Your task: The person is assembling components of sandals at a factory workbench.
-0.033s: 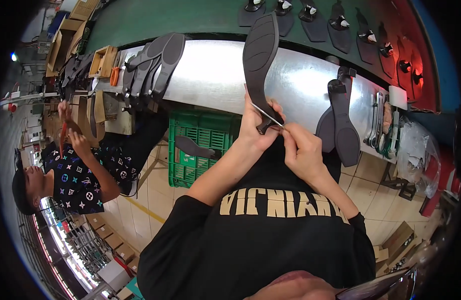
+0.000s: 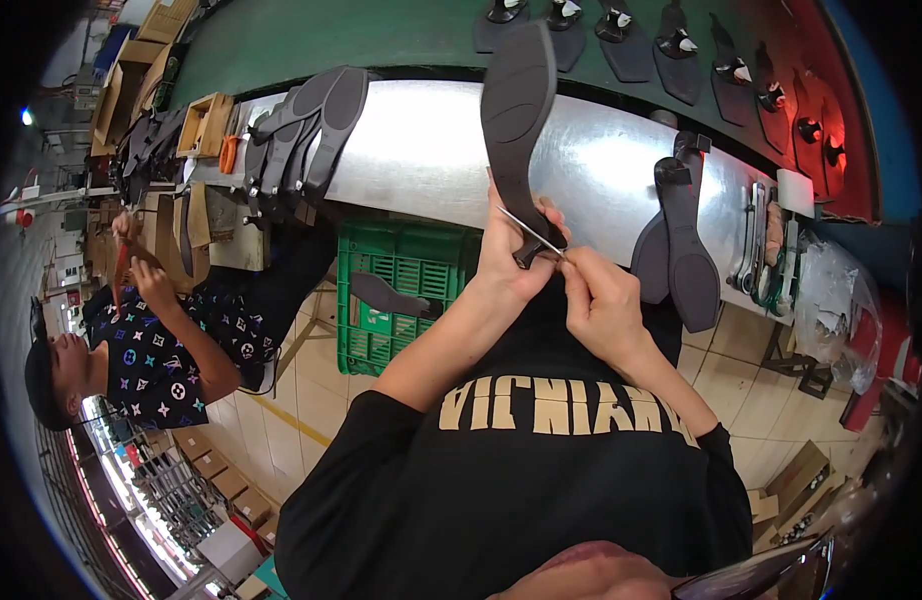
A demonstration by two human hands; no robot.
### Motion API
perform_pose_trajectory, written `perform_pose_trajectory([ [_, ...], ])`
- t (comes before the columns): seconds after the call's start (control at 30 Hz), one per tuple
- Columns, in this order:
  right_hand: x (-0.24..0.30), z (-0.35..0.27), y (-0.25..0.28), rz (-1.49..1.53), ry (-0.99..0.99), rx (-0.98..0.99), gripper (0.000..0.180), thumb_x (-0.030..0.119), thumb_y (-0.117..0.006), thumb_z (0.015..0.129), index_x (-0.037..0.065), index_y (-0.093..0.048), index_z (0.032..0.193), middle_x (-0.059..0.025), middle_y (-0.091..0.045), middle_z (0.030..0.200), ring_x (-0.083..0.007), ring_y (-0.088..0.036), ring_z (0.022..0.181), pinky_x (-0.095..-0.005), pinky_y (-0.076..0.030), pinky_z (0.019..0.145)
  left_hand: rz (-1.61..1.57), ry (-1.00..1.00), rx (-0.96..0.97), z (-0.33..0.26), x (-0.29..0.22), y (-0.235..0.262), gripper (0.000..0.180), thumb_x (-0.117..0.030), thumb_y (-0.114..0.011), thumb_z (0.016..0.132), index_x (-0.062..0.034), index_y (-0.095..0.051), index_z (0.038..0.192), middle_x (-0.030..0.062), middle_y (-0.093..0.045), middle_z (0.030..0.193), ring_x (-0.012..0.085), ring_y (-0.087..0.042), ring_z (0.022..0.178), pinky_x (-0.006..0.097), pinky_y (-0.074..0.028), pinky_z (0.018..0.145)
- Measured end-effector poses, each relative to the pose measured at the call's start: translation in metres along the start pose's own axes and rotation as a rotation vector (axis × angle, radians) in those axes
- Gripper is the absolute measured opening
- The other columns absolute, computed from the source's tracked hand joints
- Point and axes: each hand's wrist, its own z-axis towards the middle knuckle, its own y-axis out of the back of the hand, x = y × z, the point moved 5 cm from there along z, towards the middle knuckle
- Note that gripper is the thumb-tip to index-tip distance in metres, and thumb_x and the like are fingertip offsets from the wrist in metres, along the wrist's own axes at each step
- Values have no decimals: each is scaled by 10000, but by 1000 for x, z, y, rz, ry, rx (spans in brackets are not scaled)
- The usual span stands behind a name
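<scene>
A dark shoe sole [image 2: 517,110] with a short heel stands toe upward in front of me, its ribbed underside showing. My left hand [image 2: 506,255] is wrapped round its heel end. A thin metal rod-like tool [image 2: 531,231] lies slantwise across the heel end, touching or just before it. Pinched on the rod's lower right end is my right hand [image 2: 603,305]. The rod's exact kind does not show, and its grip end is hidden by my fingers.
A metal work surface [image 2: 411,130] runs across, with stacked soles [image 2: 336,115] left and heeled soles [image 2: 681,240] right. Several soles line the green conveyor belt [image 2: 381,35]. A green crate [image 2: 356,335] holds a sole below. Hand tools [image 2: 751,240] lie far right. A co-worker [image 2: 151,350] sits left.
The sole's toe has tipped slightly left and up. My right hand has shifted a little left. The co-worker's hands have moved slightly left.
</scene>
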Motion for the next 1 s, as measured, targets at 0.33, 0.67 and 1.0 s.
perform_pose_trajectory([
  [0.33,7,-13,-21,98,97,114,72,18,-625,843,38,-576,891,-130,-574,733,-331,-600,643,-404,-472,570,-89,27,-20,19,-2,15,584,-638,-480,925,-119,-516,660,47,-559,687,197,-542,666,333,-452,638],
  [0.67,-32,0,60,179,-221,-216,122,31,-522,961,-14,-622,907,24,-525,703,-32,-448,608,-192,-360,541,481,-530,-111,-12,-175,-1,204,-156,-632,862,-29,-670,1017,24,-675,905,128,-633,836,250,-479,777],
  [1.0,-92,-2,141,-203,-212,-408,334,-8,-509,937,-12,-599,1259,-99,-568,1006,-197,-577,929,-297,-464,802,1943,-1208,-852,-51,-375,9,405,-270,-710,824,4,-693,1121,165,-697,1097,256,-653,1065,345,-482,926],
])
